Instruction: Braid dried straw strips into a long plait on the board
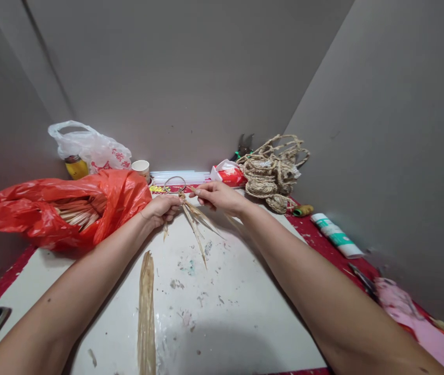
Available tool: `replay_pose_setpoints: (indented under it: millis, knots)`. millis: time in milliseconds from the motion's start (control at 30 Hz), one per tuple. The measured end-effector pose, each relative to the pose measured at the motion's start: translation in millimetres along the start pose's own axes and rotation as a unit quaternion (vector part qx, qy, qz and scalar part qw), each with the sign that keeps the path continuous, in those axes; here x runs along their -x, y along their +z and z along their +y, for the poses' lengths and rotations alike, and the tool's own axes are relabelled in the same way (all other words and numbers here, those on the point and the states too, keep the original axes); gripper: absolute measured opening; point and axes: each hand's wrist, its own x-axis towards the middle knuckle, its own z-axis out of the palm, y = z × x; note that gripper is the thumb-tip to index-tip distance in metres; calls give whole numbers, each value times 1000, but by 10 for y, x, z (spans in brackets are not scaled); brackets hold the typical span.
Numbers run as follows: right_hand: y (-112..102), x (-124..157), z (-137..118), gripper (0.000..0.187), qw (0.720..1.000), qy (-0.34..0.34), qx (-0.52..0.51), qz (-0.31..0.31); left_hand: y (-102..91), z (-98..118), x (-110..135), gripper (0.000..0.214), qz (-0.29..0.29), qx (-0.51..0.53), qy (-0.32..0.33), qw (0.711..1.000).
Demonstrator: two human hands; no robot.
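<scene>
My left hand (163, 208) is closed around a small metal ring (175, 184) where dried straw-like leaf strips (196, 224) are tied to it. My right hand (216, 197) pinches one of those strips close to the ring. The loose ends of the strips hang down toward the white work board (225, 307). A single long dried leaf strip (146, 312) lies flat on the board between my forearms.
A red plastic bag (65, 208) with pale dried strips lies at left, a white plastic bag (93, 148) and paper cup (141, 167) behind it. Coiled straw rope (272, 174), pliers (244, 146), a red packet (230, 174) and a green-white tube (337, 235) sit at right.
</scene>
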Motion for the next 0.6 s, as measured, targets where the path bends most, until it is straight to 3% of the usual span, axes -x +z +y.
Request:
replay_pose_setpoints:
  millis: [167, 433, 600]
  knots:
    - [162, 49, -35, 4, 995, 36, -77, -58, 0, -12, 9, 10, 11, 2, 24, 1000]
    - [285, -9, 91, 16, 990, 106, -88, -19, -36, -43, -29, 7, -12, 18, 31, 999]
    - [273, -25, 143, 16, 986, 120, -106, -56, -63, -45, -38, 6, -27, 16, 29, 999]
